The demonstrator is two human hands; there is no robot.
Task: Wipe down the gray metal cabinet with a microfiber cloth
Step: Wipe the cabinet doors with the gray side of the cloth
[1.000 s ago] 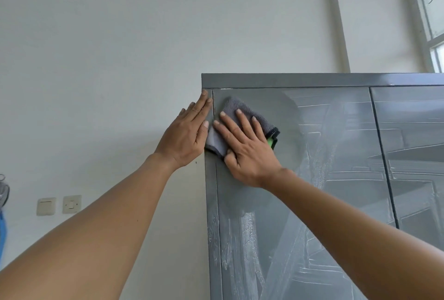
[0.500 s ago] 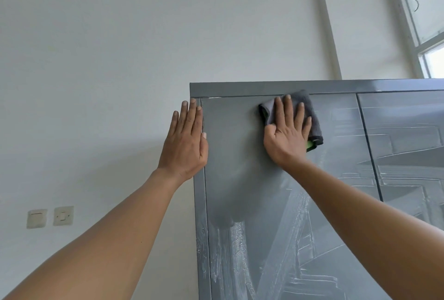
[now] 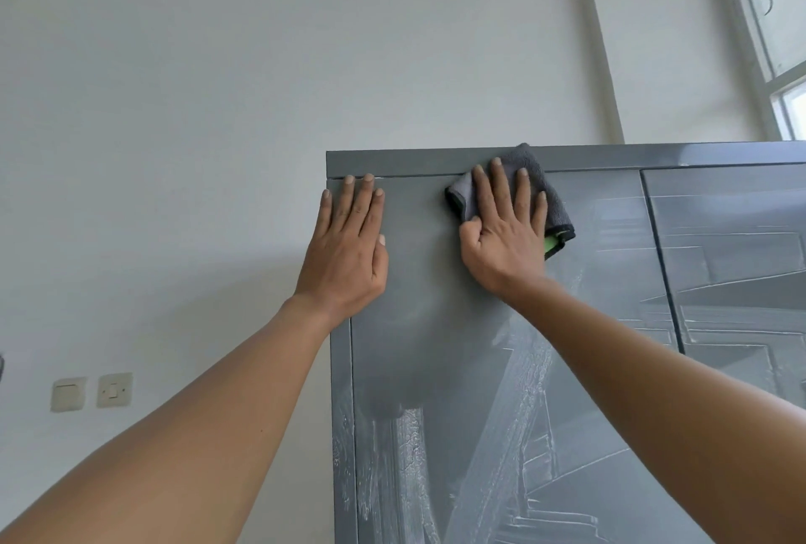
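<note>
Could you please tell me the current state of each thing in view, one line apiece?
left hand: flat, braced on the cabinet's top left corner.
right hand: fingers straight, pressing the cloth.
microfiber cloth: folded, against the door's top edge.
gray metal cabinet: doors closed; upper left wiped, white streaks elsewhere.

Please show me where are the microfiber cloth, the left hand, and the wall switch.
microfiber cloth point(image 3: 556, 205): head view, gray part right of the fingers.
left hand point(image 3: 346, 247): head view, back of the hand.
wall switch point(image 3: 68, 393): head view, plate middle.
</note>
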